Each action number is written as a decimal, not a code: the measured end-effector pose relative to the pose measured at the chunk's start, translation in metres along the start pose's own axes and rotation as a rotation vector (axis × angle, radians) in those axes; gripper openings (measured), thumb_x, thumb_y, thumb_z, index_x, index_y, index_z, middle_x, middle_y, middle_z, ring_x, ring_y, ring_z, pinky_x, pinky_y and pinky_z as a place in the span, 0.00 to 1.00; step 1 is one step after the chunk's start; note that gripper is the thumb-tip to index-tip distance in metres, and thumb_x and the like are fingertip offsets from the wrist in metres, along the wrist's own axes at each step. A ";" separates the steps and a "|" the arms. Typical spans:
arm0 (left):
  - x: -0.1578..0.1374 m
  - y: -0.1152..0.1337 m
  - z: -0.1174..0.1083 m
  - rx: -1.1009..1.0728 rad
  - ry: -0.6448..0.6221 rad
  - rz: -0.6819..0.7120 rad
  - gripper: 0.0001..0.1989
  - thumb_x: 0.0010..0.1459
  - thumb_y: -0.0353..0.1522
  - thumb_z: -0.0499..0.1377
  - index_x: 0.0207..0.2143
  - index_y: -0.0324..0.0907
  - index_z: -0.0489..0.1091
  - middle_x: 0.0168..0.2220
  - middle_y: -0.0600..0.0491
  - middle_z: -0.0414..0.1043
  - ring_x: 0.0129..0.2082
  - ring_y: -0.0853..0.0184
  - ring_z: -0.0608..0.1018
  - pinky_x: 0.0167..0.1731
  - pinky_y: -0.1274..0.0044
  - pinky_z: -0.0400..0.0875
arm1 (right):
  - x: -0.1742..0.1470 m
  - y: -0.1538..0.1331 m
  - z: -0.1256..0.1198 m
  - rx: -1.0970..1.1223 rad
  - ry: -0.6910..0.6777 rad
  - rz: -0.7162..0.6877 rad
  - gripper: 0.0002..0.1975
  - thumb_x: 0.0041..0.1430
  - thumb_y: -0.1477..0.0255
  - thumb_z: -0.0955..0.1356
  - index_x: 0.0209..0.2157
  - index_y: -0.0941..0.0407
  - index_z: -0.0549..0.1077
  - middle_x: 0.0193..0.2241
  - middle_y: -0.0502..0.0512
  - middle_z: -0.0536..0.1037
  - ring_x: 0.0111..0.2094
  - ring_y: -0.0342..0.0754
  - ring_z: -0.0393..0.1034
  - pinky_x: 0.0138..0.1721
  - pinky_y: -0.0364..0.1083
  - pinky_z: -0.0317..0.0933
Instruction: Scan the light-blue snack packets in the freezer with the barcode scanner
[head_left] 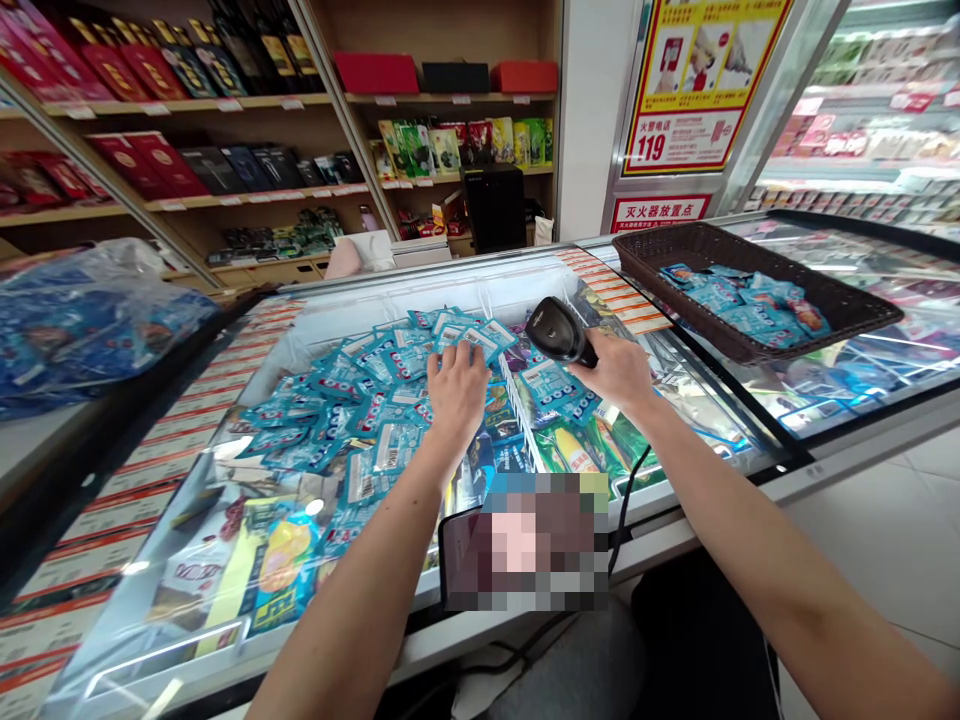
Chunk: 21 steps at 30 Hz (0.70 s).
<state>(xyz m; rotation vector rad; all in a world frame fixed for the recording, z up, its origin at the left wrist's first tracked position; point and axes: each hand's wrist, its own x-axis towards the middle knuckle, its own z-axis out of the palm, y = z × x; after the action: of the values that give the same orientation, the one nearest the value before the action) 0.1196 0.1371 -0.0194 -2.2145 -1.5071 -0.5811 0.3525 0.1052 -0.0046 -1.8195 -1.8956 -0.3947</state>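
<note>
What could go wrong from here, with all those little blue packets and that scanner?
The blue packets around the left hand lie loose and overlapping, so a nudge might scatter them. The black cable below the right hand, which grips the scanner, could catch on the freezer's front edge.

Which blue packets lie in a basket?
The far-right group, in the brown basket; the pile by the left hand and packets near the right hand lie outside.

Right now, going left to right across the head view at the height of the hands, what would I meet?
Clear plastic bag, left hand, black handheld scanner, right hand, brown woven basket.
</note>
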 end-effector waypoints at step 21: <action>-0.001 0.029 0.006 -0.231 -0.184 0.028 0.33 0.48 0.56 0.52 0.50 0.46 0.66 0.51 0.45 0.64 0.49 0.49 0.64 0.47 0.60 0.57 | 0.001 0.002 -0.001 0.012 0.012 -0.003 0.18 0.51 0.60 0.65 0.41 0.56 0.71 0.30 0.57 0.77 0.31 0.53 0.71 0.29 0.45 0.54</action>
<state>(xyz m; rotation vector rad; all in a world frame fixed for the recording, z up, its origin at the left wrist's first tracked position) 0.1468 0.1297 -0.0278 -2.5209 -1.5632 -0.5823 0.3544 0.1053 -0.0033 -1.8025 -1.8892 -0.3933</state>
